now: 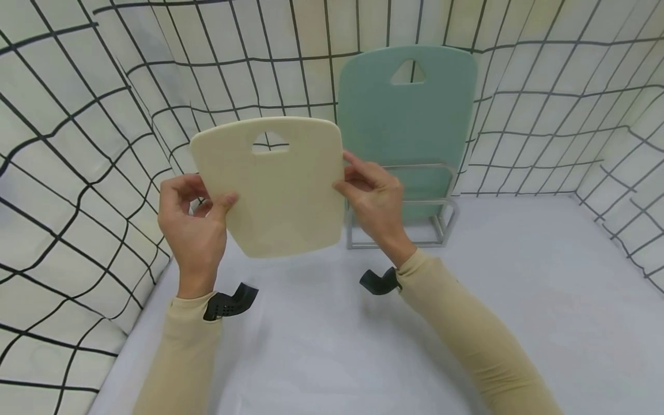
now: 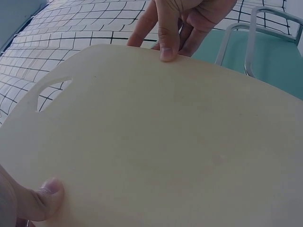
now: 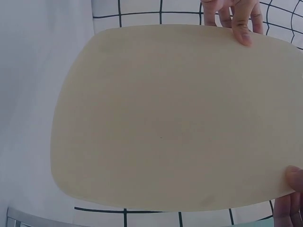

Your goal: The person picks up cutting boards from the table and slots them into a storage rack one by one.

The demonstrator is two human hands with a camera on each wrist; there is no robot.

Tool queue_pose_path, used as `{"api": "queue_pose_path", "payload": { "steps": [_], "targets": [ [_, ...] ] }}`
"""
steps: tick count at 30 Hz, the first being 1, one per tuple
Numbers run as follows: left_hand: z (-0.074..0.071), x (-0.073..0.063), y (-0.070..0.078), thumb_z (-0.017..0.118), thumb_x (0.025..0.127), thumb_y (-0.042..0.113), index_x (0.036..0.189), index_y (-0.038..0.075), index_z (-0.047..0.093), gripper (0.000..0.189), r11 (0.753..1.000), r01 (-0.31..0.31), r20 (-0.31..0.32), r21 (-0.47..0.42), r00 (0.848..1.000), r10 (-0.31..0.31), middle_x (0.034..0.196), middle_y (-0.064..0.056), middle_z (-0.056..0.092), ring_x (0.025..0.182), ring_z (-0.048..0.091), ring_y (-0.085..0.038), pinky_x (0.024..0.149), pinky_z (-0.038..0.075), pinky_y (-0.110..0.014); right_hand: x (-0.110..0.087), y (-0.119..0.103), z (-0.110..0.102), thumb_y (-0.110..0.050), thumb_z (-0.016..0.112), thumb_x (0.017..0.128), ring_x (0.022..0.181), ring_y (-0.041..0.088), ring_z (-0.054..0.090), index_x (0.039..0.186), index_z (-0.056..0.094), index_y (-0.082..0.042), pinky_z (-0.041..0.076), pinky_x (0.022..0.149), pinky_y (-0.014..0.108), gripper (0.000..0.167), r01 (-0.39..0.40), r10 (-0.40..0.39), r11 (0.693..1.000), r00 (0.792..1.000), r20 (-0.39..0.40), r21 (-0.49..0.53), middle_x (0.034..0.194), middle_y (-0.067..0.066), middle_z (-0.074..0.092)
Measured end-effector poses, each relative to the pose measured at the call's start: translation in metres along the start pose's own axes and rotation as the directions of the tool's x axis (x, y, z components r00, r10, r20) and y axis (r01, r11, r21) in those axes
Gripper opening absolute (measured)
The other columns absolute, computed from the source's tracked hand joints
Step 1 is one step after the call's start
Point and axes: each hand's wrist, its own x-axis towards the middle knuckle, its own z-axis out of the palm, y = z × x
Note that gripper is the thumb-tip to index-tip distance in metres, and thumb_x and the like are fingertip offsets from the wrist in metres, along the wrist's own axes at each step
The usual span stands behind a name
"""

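Both hands hold up a cream cutting board (image 1: 290, 196) with a cut-out handle near its top edge. The left hand (image 1: 194, 222) pinches its left side, thumb on the near face and fingers behind. At the opposite side the right hand (image 1: 374, 202) pinches the edge between thumb and fingers. In the left wrist view the board (image 2: 156, 127) fills most of the picture, with the right hand (image 2: 182, 23) at its far edge. The right wrist view shows the board's broad face (image 3: 170, 118) and the left hand (image 3: 234, 16) at the top.
Behind the right hand, a larger green cutting board (image 1: 404, 121) stands upright in a metal wire rack (image 1: 446, 222). The rack sits on a white tabletop (image 1: 311, 340). White cloth with a black grid (image 1: 218, 75) rises at the back and sides.
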Motion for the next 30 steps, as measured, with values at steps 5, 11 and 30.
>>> {"api": "queue_pose_path", "payload": {
  "steps": [5,11,30],
  "targets": [
    [0.002,0.001,-0.001,0.083,0.078,-0.009,0.111,0.008,0.063,0.043,1.000,0.003,0.000,-0.008,1.000,-0.003,0.101,0.012,0.058,0.093,0.059,-0.011,0.077,0.053,-0.020,0.001,-0.001,-0.001,0.009,0.078,0.082,0.092,0.036,0.076,0.126,0.072,-0.002,0.064,0.087,0.029,0.046,-0.009,0.009,1.000,1.000,-0.003,0.004,0.099,0.024,0.072],
    [0.005,0.004,-0.002,0.084,0.077,-0.009,0.111,0.008,0.063,0.043,1.000,-0.009,0.000,-0.005,1.000,0.009,0.101,0.012,0.058,0.093,0.059,-0.011,0.077,0.053,-0.019,0.004,0.001,-0.001,0.011,0.078,0.081,0.089,0.020,0.076,0.125,0.073,0.000,0.064,0.087,0.029,0.045,-0.006,0.006,1.000,1.000,-0.020,0.019,0.098,0.025,0.072],
    [0.012,0.008,-0.001,0.085,0.080,-0.003,0.114,0.003,0.063,0.041,0.998,-0.054,0.006,0.026,0.999,0.054,0.101,0.015,0.057,0.094,0.060,-0.009,0.076,0.053,-0.018,0.013,0.004,0.000,0.015,0.079,0.078,0.084,0.000,0.072,0.122,0.073,0.003,0.063,0.085,0.026,0.046,-0.039,0.044,0.997,0.997,-0.068,0.070,0.096,0.029,0.070]
  ]
}}
